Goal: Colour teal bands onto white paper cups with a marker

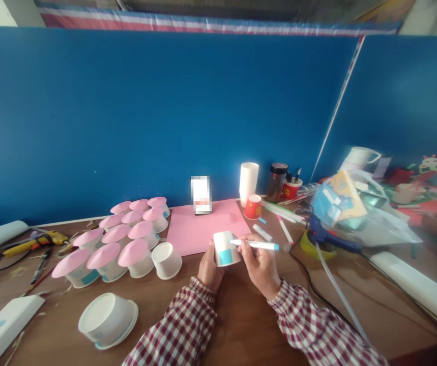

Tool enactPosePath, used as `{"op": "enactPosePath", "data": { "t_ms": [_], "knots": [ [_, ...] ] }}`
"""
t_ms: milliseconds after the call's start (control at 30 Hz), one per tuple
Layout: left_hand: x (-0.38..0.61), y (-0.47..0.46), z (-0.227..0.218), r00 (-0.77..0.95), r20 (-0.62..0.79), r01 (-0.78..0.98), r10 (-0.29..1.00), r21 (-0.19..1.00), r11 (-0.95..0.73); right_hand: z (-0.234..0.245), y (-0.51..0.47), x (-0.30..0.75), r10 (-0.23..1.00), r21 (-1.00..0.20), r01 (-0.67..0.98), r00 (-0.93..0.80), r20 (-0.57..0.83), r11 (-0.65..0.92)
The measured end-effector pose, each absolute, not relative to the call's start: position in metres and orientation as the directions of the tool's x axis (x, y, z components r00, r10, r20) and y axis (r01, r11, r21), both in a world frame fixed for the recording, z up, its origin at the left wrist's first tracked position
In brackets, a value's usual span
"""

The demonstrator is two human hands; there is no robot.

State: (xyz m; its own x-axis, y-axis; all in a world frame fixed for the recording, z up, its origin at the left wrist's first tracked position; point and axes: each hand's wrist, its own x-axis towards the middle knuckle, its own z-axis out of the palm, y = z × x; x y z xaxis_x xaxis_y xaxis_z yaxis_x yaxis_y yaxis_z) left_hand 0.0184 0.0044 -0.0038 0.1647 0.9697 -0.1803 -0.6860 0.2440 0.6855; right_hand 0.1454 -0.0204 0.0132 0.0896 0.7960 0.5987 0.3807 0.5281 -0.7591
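In the head view, my left hand (pixel 209 269) grips a white paper cup (pixel 223 239) with a blue patch on its side. My right hand (pixel 259 267) holds a white marker pen (pixel 257 244) with a blue end, its other end pointing at the cup's wall. Whether the tip touches the cup I cannot tell. Behind the cup lies a pink sheet (pixel 187 234). Left of my hands stands a plain white paper cup (pixel 167 261), beside several cups with pink cone-shaped tops (pixel 104 255).
A white bowl (pixel 106 320) rests upside down at front left, near a power strip (pixel 8 325). A yellow glue gun (pixel 35 243) lies far left. At the back are stacked white cups (pixel 249 180), a red cup (pixel 253 207) and a dark jar (pixel 278 180). A plastic bag (pixel 374 208) sits right, above a cable.
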Motion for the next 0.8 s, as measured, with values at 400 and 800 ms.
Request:
{"op": "enactPosePath", "data": {
  "t_ms": [400,800],
  "knots": [
    [0.0201,0.0048,-0.0041,0.133,-0.229,-0.675,0.964,0.691,0.257,0.0155,-0.0226,0.1445,0.802,-0.769,0.375,0.099,0.589,0.518],
    [0.0189,0.0062,-0.0049,0.209,-0.178,-0.702,0.962,0.657,0.274,0.0156,-0.0222,0.1451,0.811,-0.764,0.397,0.077,0.580,0.509]
  ]
}}
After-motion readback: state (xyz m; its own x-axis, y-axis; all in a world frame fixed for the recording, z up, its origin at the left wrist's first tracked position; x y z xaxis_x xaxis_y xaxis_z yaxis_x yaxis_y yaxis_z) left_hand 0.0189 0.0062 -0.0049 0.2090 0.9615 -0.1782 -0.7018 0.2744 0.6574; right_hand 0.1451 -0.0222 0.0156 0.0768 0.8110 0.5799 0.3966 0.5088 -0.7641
